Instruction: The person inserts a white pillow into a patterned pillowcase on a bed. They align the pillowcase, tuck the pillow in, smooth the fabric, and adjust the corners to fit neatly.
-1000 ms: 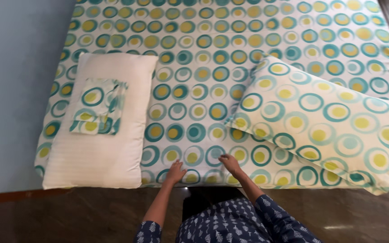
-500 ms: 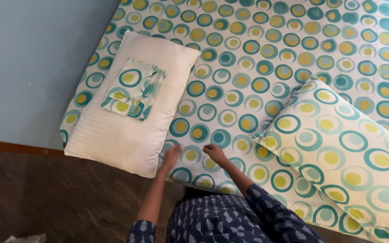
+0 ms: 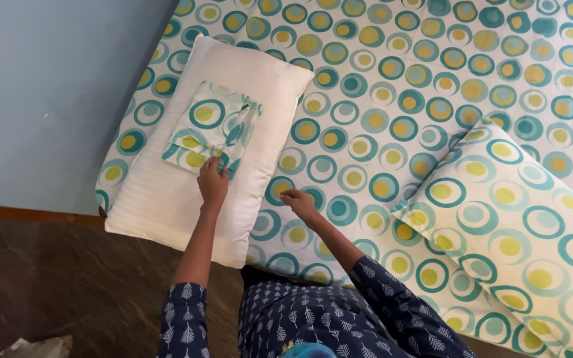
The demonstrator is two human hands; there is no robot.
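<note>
A bare white pillow point(image 3: 167, 199) lies on the left of the bed, and a folded pillowcase point(image 3: 215, 126) in the sheet's circle print rests on it. My left hand point(image 3: 212, 180) reaches over the pillow, its fingers pinching the near edge of the folded pillowcase. My right hand point(image 3: 300, 202) hovers low over the patterned bedsheet point(image 3: 379, 86), just right of the pillow. Its fingers are loosely curled and hold nothing.
A second pillow point(image 3: 512, 232) in a matching circle-print cover lies at the right. A blue-grey wall point(image 3: 48, 93) runs along the bed's left side. Dark stone floor point(image 3: 67, 278) is below the bed's near edge, with a bit of pale crumpled stuff point(image 3: 38, 348) at bottom left.
My left hand moved up from the sheet's near edge onto the white pillow and took hold of the folded pillowcase. My right hand shifted slightly up and left. The view swung left.
</note>
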